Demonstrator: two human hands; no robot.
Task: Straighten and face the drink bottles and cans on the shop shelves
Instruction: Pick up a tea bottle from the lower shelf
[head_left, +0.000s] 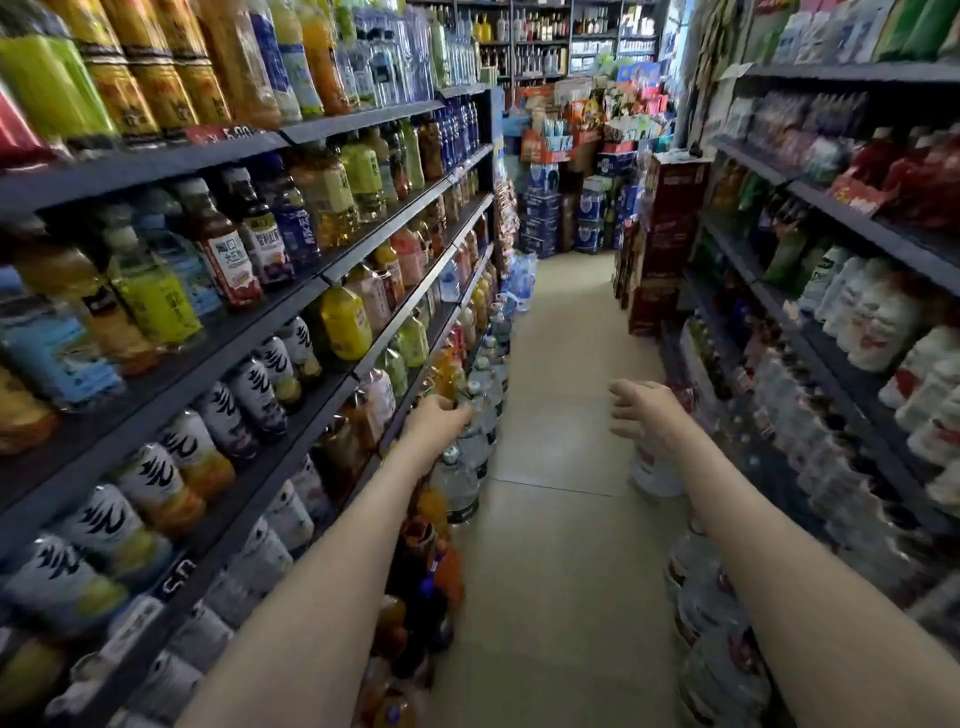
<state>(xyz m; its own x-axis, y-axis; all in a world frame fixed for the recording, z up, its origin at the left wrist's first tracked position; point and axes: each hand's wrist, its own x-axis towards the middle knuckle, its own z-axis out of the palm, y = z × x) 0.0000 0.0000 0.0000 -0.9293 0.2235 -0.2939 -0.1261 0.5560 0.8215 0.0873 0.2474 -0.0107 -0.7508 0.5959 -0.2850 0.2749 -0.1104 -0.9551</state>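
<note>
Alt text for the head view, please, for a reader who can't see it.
A person's left hand reaches to the clear water bottles lined up low along the left drink shelves, though whether it grips one is unclear. The right hand hangs open over the aisle floor, holding nothing.

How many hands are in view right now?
2. The left hand is at the water bottles low on the left; the right hand hangs open over the aisle.

The scene is viewed from head height, forward and down along the aisle floor (561, 415), with shelves (156, 166) close alongside.
</note>
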